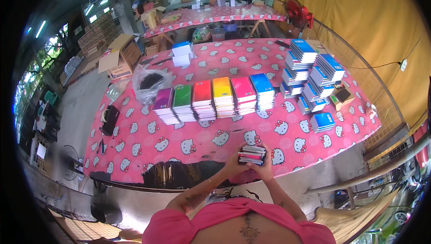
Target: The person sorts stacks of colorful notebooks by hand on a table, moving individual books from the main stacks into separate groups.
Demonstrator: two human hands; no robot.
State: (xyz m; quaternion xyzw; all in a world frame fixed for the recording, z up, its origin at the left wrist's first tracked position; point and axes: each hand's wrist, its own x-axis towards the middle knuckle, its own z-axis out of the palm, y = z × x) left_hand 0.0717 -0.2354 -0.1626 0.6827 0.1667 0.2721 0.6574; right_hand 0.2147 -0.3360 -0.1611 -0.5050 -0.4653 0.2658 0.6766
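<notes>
Notebooks (251, 154) form a small mixed-colour bundle that we hold edge-on just above the near rim of the table (148, 140). Our left hand (234, 163) and right hand (266, 167) are both closed around it from either side. Beyond the hands, six sorted stacks (213, 98) stand in a row: purple, green, red, yellow, pink, blue. We judge the gathering well advanced, since the bundle appears to hold several colours; bulk blue stacks (310, 71) remain at right.

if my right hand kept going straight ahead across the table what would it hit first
Probably the blue stack in the coloured row, after bare tablecloth; the right hand holds a small bundle of notebooks. Depth is uncertain.
</notes>
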